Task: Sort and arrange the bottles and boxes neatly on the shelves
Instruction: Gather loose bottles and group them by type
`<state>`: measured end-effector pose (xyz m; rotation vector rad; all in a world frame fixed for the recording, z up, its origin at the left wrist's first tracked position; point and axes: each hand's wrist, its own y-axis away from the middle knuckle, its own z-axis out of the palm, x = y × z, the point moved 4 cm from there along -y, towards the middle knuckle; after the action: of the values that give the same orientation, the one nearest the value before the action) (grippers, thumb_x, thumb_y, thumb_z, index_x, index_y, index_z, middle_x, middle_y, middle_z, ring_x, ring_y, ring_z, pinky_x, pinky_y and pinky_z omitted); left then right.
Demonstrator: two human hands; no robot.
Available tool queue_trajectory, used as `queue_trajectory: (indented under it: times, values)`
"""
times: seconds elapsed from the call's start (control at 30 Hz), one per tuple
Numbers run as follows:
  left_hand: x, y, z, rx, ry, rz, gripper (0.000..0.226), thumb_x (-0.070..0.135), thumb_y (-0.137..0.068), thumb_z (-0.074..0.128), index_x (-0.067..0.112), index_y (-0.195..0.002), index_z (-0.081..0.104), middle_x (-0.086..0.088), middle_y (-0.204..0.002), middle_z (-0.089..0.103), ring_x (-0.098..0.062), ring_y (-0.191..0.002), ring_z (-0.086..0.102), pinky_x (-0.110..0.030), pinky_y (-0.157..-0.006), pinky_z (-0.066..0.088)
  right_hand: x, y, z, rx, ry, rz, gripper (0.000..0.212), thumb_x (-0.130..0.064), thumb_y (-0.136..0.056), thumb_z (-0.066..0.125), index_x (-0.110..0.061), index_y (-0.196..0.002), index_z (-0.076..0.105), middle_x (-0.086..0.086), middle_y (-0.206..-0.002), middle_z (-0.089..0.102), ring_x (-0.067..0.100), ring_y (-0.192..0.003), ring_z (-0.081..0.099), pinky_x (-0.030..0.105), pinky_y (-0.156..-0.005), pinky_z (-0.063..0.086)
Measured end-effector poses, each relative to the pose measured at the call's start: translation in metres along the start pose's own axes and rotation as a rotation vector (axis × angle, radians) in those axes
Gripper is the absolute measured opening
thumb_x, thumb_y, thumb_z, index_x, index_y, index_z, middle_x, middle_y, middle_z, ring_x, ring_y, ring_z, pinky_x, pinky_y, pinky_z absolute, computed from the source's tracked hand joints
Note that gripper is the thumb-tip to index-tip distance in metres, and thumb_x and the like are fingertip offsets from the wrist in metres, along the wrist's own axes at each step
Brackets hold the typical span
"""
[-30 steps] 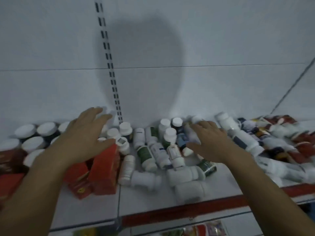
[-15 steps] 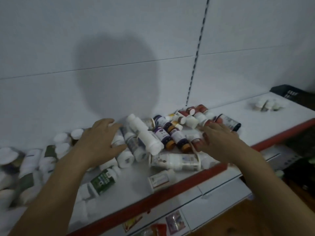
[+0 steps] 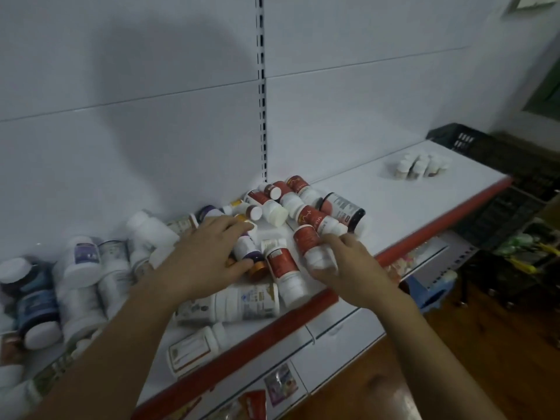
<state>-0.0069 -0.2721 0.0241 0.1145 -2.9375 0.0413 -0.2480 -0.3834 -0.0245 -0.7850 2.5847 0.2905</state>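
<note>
Shelf (image 3: 394, 201): smooth white sheet with a red strip along the front lip. The back panel is white, with a slotted upright (image 3: 262, 86).

Bottles lie in a jumbled heap at the left and middle of the shelf, mostly on their sides. They are cylindrical, glossy plastic, with white screw caps.

- Right hand (image 3: 354, 268) pinches a red-labelled bottle (image 3: 309, 241) between thumb and fingertips, near the front lip. Its long axis runs front to back. The white cap end points toward the person and the red label end toward the back panel.
- Left hand (image 3: 209, 259): fingers arch over a small purple-banded bottle (image 3: 247, 248) mid-heap, with the thumb tucked against its near end, so it is grasping. The bottle's axis runs roughly front to back and tilts a little left at the far end.
- A cluster of red-labelled bottles (image 3: 288, 198) lies behind the right hand, the caps pointing various ways.
- A dark bottle with a white printed panel (image 3: 342, 209) lies at the cluster's right edge.
- A large white bottle (image 3: 239, 303) lies along the front lip, its axis left to right.
- A pale bottle with an orange-framed label (image 3: 191, 351) sits nearer the edge.
- A dark bottle with a blue label (image 3: 36, 301) is at far left.
- A small upright group (image 3: 419, 166) stands well apart, far right.

Print on every label is too blurred to read.

A black slatted crate (image 3: 460, 137) sits at the shelf's right end.
</note>
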Motion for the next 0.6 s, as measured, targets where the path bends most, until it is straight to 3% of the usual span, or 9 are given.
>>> queue_trajectory:
  times: [0.13,0.23,0.33,0.43,0.6]
  values:
    - [0.011,-0.038,0.018,-0.039,-0.020,0.064,0.050,0.040,-0.099,0.053,0.039,-0.147,0.037,0.011,-0.151,0.041,-0.015,-0.138,0.036,-0.049,-0.110,0.036,-0.001,-0.007,0.019,0.114,-0.040,-0.024,0.054,-0.049,-0.097,0.056,-0.040,-0.146,0.033,-0.002,-0.142,0.050,0.023,-0.120,0.054,0.046,-0.093,0.052]
    - [0.015,-0.067,0.027,-0.134,-0.003,0.118,0.061,0.017,-0.097,0.057,0.043,-0.148,0.037,0.009,-0.148,0.045,-0.018,-0.134,0.041,-0.046,-0.105,0.038,0.005,-0.017,0.023,0.207,-0.001,0.056,0.051,-0.052,-0.098,0.053,-0.038,-0.144,0.036,-0.001,-0.139,0.057,0.025,-0.118,0.057,0.047,-0.092,0.053]
    - [0.020,-0.083,0.038,-0.268,0.023,0.223,0.070,0.003,-0.088,0.061,0.045,-0.142,0.047,0.011,-0.145,0.048,-0.016,-0.134,0.044,-0.043,-0.110,0.039,0.009,-0.027,0.024,0.246,-0.042,0.140,0.052,-0.057,-0.095,0.057,-0.035,-0.140,0.042,-0.001,-0.132,0.061,0.024,-0.112,0.059,0.046,-0.089,0.055]
    - [0.016,-0.096,0.048,-0.307,0.016,0.232,0.061,0.010,-0.088,0.063,0.044,-0.136,0.051,0.012,-0.139,0.055,-0.012,-0.122,0.052,-0.036,-0.101,0.043,0.011,-0.033,0.018,0.392,-0.103,0.161,0.045,-0.048,-0.092,0.065,-0.030,-0.132,0.051,-0.002,-0.128,0.058,0.020,-0.111,0.058,0.043,-0.088,0.055]
    - [0.007,-0.100,0.053,-0.276,0.040,0.207,0.035,0.028,-0.096,0.052,0.042,-0.126,0.043,0.006,-0.121,0.059,-0.012,-0.092,0.050,-0.032,-0.076,0.037,-0.009,-0.055,0.003,0.594,-0.273,0.027,0.019,-0.028,-0.097,0.060,-0.026,-0.116,0.060,-0.009,-0.108,0.061,0.011,-0.097,0.057,0.041,-0.083,0.056]
